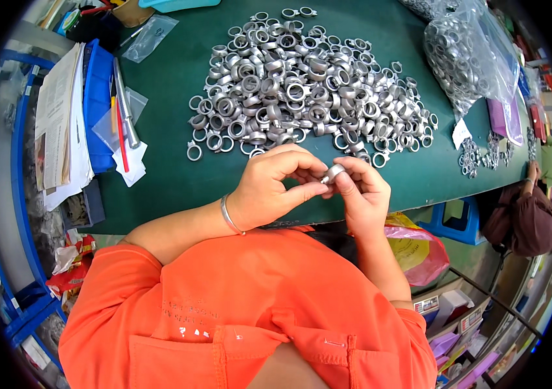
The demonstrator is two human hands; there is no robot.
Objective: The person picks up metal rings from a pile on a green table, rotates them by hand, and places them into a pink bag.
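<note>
A small silver metal ring [334, 172] with a lug on its side is held up between my two hands, just over the table's near edge. My right hand [365, 194] pinches the ring's band between thumb and fingers. From the other side, my left hand [269, 178] closes its thumb and forefinger on the lug end; whether a tiny part is also in that pinch is hidden. Beyond my hands, a wide heap of similar metal rings [295, 91] covers the middle of the green table [166, 188].
At the left stand a blue tray [98, 107], papers [62, 117], a red pen [122, 139] and a metal tool [126, 104]. A clear bag of rings [460, 58] sits far right, near linked metal pieces [473, 159]. Another person's arm [530, 178] rests at the right edge; a blue stool [454, 220] stands below.
</note>
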